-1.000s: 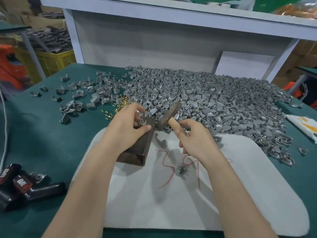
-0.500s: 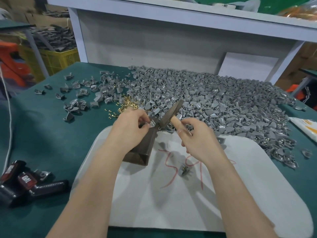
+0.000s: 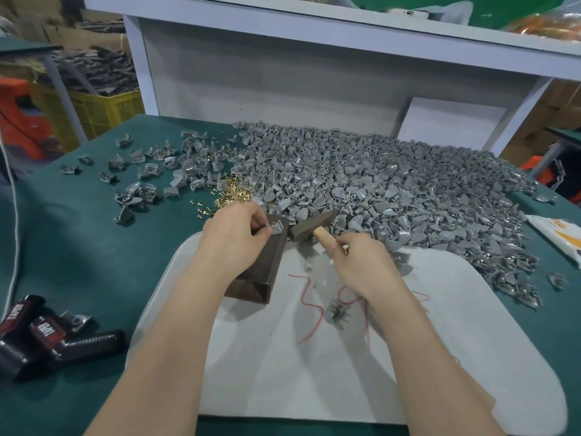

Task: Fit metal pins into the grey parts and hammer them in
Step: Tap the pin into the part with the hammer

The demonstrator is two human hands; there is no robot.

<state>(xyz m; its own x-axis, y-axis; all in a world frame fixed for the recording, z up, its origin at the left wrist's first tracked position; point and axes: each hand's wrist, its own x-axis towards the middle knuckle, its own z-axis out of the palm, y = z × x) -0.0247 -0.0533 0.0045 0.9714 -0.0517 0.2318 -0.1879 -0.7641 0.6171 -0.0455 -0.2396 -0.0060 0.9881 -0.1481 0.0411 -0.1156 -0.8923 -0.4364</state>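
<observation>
My left hand (image 3: 234,239) pinches a small grey part (image 3: 276,228) with a brass pin in it, held on top of a dark metal block (image 3: 261,272). My right hand (image 3: 361,262) grips the wooden handle of a hammer (image 3: 311,226), whose dark head hovers just right of the part. A big heap of grey parts (image 3: 393,190) covers the table behind the hands. Loose brass pins (image 3: 231,193) lie in a small pile left of the heap. One fitted part (image 3: 336,311) lies on the white mat (image 3: 345,372) below my right wrist.
Scattered grey parts (image 3: 141,171) lie on the green table (image 3: 78,247) at the left. Black and red tape rolls (image 3: 44,338) sit at the near left edge. A white bag (image 3: 559,234) lies at the right edge. A white shelf frame (image 3: 314,58) stands behind.
The hammer head has come down and sits lower, closer to the part on the block. My left hand has shifted its pinch on the part; the camera has moved nearer.
</observation>
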